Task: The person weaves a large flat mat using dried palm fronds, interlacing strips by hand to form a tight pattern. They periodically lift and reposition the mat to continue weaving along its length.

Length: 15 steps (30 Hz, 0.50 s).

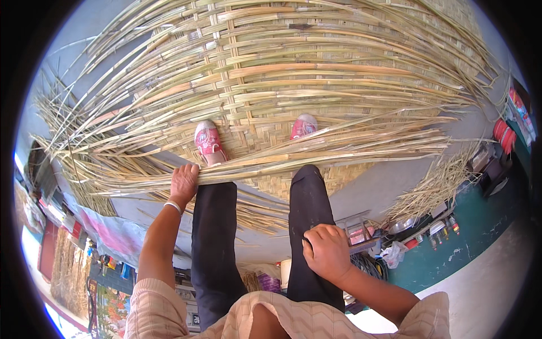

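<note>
My left hand (pixel 185 182) is closed around the near edge of a bundle of long, split cane strips (pixel 293 161), just in front of my left knee. The bundle runs crosswise over my shins. Beyond it, a large woven mat (pixel 248 135) lies on the floor, with many loose strips (pixel 316 68) spread across it. My right hand (pixel 327 251) rests on my right thigh with its fingers curled. A dark end shows by its thumb, and a flat, greyish piece (pixel 364 246) appears beside its other side. Whether these are one held thing is hidden.
My red shoes (pixel 208 138) stand on the mat. Loose strips (pixel 84 164) heap up at the left, with another pile (pixel 435 189) at the right. A white plastic bag (pixel 393 254) and small bottles lie behind me on the right. A red round object (pixel 504 135) sits at the far right.
</note>
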Motion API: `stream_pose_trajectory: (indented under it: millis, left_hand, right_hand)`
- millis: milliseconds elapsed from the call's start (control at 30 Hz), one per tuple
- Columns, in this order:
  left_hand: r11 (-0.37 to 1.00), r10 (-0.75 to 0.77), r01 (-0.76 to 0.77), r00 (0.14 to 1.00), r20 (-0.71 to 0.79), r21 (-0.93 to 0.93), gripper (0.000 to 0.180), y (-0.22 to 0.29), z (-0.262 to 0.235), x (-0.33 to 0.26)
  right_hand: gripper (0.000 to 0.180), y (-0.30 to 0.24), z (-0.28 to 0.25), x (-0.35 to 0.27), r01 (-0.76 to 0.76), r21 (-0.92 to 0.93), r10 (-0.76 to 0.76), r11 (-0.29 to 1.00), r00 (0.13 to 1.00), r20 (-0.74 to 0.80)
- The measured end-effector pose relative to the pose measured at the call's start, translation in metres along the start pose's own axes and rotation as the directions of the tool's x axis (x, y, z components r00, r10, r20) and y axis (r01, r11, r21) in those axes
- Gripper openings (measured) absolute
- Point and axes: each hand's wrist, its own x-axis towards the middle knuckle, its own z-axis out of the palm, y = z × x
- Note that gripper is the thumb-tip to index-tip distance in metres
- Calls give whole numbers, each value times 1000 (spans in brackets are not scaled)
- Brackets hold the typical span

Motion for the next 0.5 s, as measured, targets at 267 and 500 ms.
stream_pose_trajectory:
  millis: [267, 500]
  left_hand:
    - [997, -47, 45, 999, -27, -69, 18, 43, -97, -87]
    - [992, -32, 22, 996, -80, -122, 17, 75, -198, -163]
  right_hand:
    - [7, 9, 29, -29, 42, -122, -57, 992, 990, -127]
    - [4, 11, 54, -44, -4, -171, -29, 985, 981, -191]
